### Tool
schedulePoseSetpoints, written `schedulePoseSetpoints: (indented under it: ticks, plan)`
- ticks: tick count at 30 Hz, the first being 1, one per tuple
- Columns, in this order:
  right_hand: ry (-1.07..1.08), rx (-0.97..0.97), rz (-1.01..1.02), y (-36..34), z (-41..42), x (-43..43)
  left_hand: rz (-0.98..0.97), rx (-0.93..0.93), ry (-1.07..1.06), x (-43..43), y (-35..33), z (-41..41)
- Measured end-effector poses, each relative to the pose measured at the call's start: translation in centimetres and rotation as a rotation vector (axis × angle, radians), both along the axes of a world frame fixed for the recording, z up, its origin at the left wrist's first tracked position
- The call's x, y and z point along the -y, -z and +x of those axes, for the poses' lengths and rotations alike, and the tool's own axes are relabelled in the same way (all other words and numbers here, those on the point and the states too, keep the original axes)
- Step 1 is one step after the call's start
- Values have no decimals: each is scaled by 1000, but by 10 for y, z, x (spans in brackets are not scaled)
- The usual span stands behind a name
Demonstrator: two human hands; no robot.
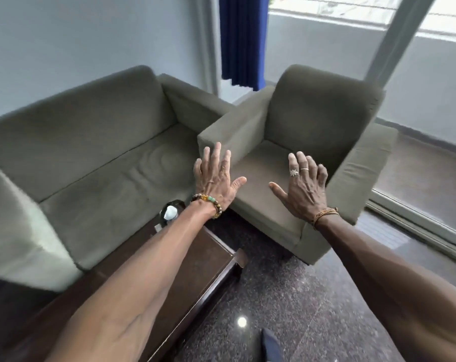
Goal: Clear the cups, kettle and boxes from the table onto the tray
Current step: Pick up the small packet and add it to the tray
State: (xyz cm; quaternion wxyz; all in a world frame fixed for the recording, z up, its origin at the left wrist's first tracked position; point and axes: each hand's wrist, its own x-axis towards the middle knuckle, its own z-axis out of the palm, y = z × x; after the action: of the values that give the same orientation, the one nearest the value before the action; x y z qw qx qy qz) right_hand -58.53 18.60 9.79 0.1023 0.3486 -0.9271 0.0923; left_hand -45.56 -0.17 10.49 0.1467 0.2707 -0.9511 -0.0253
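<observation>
- Head view: two bare arms reach forward, palms down, over the near end of the room; neither carries anything.
- The left hand (216, 178) is spread flat with fingers apart and thumb out to the side, empty, held in the air in front of the armchair's near armrest.
- The right hand (304, 185) is likewise splayed wide and empty, seen over the armchair's seat cushion.
- One beaded bracelet (208, 205) circles the left wrist; one thin cord band (324, 213) circles the right wrist; two rings (298, 171) show on the right fingers.
- One dark wooden bench (203, 259) runs from the lower left under the left forearm, its corner ending near the armchair's base.
- On the bench's far end, partly hidden by the left forearm, stands one clear glass vessel (170, 211) with something white and crumpled inside; whether it is a cup I cannot tell.
- No other task item shows on the visible part of the bench: the only candidate is that single vessel.
- Seating counts two pieces: one grey-green sofa (91, 152) at left and one matching armchair (313, 126) at right, their arms nearly meeting at the corner.
- One blue curtain (242, 40) hangs behind them beside a large window (352, 17).
- The floor (287, 309) is dark speckled stone with one bright reflection spot.
</observation>
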Motion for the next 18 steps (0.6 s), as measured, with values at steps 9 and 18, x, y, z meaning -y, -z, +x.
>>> schedulePoseSetpoints:
  ticks: [9, 18]
  plan:
    - [-410, 19, -50, -29, -4, 149, 17, -62, -431, 85, -26, 76]
    - [-671, 53, 0, 0, 51, 210, 75, -43, -668, 90, 1, 142]
